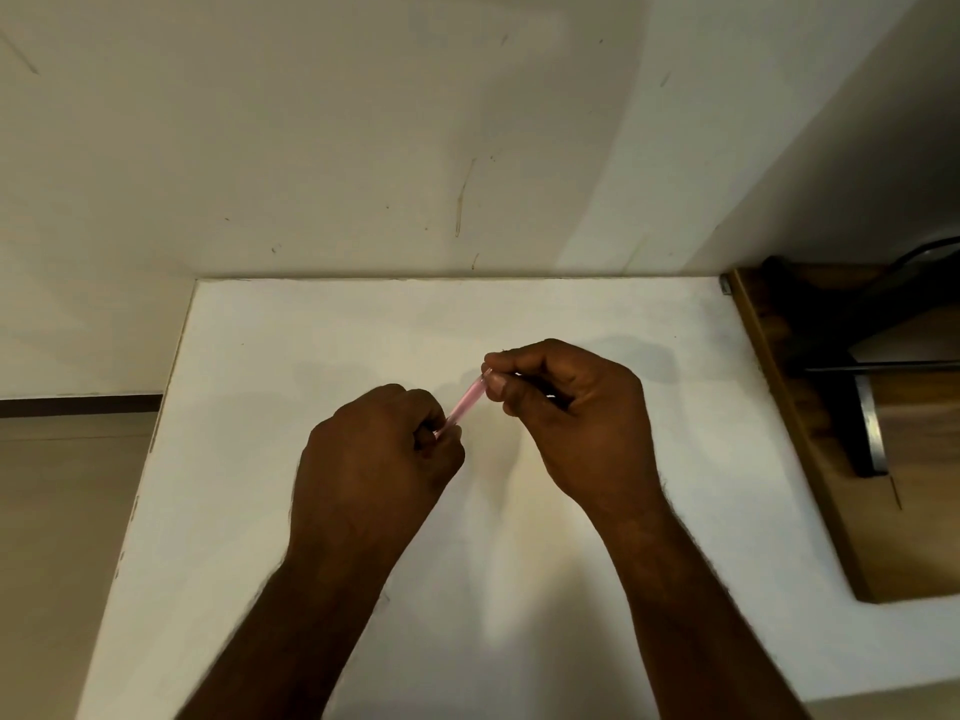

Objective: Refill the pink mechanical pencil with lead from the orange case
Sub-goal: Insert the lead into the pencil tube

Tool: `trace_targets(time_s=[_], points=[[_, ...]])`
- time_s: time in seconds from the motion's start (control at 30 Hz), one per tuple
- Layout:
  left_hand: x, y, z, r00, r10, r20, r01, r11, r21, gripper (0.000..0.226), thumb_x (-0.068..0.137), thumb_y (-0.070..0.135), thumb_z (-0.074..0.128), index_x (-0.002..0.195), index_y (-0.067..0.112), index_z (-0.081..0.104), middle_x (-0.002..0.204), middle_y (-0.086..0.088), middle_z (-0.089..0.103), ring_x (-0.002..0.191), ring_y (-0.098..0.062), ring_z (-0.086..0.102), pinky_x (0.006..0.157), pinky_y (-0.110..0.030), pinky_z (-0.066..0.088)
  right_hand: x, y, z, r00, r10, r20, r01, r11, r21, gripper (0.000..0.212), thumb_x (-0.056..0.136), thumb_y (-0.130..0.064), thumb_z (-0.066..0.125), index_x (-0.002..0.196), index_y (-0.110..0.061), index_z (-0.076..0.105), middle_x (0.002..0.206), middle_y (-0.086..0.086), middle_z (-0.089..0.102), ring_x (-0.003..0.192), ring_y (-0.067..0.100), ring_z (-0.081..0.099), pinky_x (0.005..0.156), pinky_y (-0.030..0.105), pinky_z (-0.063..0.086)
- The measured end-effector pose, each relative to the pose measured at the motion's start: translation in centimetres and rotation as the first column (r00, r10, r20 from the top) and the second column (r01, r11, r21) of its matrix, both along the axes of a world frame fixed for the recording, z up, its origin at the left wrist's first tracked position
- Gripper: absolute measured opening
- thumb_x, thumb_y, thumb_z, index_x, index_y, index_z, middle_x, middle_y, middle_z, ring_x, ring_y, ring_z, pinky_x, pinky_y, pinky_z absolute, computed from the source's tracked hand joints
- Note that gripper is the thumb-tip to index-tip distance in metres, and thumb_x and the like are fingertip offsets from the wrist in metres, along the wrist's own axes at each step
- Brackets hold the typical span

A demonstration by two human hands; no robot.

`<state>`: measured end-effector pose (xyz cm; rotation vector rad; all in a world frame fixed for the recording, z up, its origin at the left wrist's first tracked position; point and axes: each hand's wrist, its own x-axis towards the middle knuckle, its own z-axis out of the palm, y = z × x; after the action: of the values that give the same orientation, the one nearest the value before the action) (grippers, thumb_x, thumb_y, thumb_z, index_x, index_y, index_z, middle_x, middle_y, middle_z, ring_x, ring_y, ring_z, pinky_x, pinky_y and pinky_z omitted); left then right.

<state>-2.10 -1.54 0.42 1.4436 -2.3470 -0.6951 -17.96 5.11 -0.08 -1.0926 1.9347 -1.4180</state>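
- The flat white tabletop (519,589) fills the middle and lower frame, and you hold your work above its centre, likely so that a dropped lead or cap lands on a pale surface where it shows.
- A brown wooden board with a dark metal bracket (831,407) sits at the right edge of the frame, well apart from your hands and not in play.
- Your left hand (374,459), centre-left, is curled into a near-closed fist around the lower end of the pencil; fingers and thumb wrap it tightly, which looks like a steadying hold while the other hand works on the far end.
- Your right hand (571,423), centre-right, is drawn in with thumb and forefinger pinched together at the pencil's upper end. The other fingers are folded in over something dark in the palm; I cannot tell what it is.
- The slim translucent pink mechanical pencil (464,403) runs diagonally between your hands, just above centre, lifted off the table and tilted up to the right. Only a short stretch of barrel shows.
- I judge that you are working at the cap end; whether it is on or off is hidden by your fingertips.
- The orange lead case is nowhere in view.
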Motion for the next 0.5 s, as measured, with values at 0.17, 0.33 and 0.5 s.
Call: trace_targets(time_s=[0.17,0.33,0.5], points=[[-0.26,0.27,0.49,0.992,-0.050,-0.117,0.047,0.998,-0.033,0.011,0.080,0.035,0.074,0.074,0.028,0.069,0.060,0.012,0.058,0.053,-0.007,0.055,0.052,-0.021,0.040,0.30,-0.13,0.24,0.998,0.027,0.056,-0.028,1.000,0.008,0.030,0.090,-0.015,0.076,0.115,-0.030,0.071,0.100,-0.010,0.080,0.093,0.009,0.076,0.082,0.032,0.062],[-0.66,0.46,0.61,0.970,-0.138,-0.202,0.144,0.990,0.014,0.015,0.084,0.038,0.066,0.080,0.026,0.075,0.062,0.012,0.061,0.056,-0.006,0.058,0.054,-0.025,0.046,0.61,-0.28,0.40,0.994,0.014,0.109,-0.025,0.995,0.095,0.051,0.087,-0.030,0.079,0.132,-0.035,0.057,0.087,-0.009,0.081,0.090,0.009,0.076,0.089,0.035,0.060],[-0.37,0.16,0.42,0.956,-0.104,-0.273,0.128,0.989,0.071,0.019,0.091,0.044,0.061,0.090,0.032,0.076,0.074,0.015,0.069,0.065,-0.005,0.064,0.062,-0.022,0.050,-0.29,-0.22,-0.35,0.984,-0.180,-0.013,0.180,0.975,0.133,0.023,0.083,-0.036,0.082,0.099,-0.030,0.066,0.082,-0.011,0.079,0.072,0.005,0.076,0.076,0.032,0.064]])
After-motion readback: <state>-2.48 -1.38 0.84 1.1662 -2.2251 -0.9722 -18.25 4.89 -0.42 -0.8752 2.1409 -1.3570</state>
